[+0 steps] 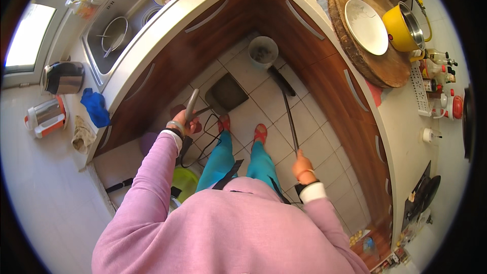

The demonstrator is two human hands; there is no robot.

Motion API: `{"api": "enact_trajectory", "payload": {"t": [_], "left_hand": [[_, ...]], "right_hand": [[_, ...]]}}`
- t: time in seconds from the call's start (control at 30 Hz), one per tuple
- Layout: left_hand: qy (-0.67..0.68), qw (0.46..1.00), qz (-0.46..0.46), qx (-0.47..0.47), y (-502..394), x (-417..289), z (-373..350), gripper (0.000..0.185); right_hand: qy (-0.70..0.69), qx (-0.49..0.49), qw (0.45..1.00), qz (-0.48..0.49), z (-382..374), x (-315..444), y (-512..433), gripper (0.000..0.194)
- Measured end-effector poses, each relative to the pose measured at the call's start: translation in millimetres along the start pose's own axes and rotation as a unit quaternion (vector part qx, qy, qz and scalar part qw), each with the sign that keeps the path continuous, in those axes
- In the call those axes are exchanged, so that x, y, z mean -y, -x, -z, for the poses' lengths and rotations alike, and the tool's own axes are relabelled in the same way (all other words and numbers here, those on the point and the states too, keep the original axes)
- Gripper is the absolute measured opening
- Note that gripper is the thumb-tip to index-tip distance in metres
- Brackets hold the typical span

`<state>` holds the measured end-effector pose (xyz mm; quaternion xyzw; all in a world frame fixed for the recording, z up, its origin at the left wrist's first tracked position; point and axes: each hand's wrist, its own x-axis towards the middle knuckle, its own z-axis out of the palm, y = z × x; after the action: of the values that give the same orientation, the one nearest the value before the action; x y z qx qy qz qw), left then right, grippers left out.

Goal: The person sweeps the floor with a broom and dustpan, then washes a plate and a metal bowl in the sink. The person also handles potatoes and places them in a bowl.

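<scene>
My left hand (185, 121) grips the pale handle of a dustpan, whose dark pan (226, 94) is over the tiled floor in front of my feet. A long dark broom handle (290, 121) runs through my right hand (303, 166), which is closed around it. At its far end the black broom head (281, 80) is at the floor, right of the dustpan. Just beyond the broom head stands a round metal bucket or pot (263, 51), in the corner between the cabinets; its inside looks greyish.
Wooden cabinets (323, 68) with metal handles line both sides of the corner. A black cable (205, 140) hangs near my left foot, beside a green bin (185, 182). Above, the counter holds a sink (131, 5), a round chopping board (352, 55) and a yellow pot (397, 26).
</scene>
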<state>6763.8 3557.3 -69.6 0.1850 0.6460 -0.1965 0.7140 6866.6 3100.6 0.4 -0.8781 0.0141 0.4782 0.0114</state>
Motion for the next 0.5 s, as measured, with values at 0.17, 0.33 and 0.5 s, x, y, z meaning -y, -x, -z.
{"api": "enact_trajectory", "payload": {"t": [0.17,0.33,0.5], "left_hand": [[-0.027,0.999,0.037,0.023,-17.4,-44.0,13.4,0.021],[-0.051,0.998,0.018,0.010,-11.6,-61.1,8.9,0.028],[-0.036,0.997,0.069,0.018,-10.6,-64.4,5.4,0.031]], "right_hand": [[-0.136,-0.147,0.978,0.052,-15.7,-26.0,29.7,0.055],[-0.058,-0.131,0.989,-0.035,-33.6,35.6,-27.5,0.054],[-0.353,0.086,0.922,-0.131,-35.8,89.4,-68.5,0.059]]}}
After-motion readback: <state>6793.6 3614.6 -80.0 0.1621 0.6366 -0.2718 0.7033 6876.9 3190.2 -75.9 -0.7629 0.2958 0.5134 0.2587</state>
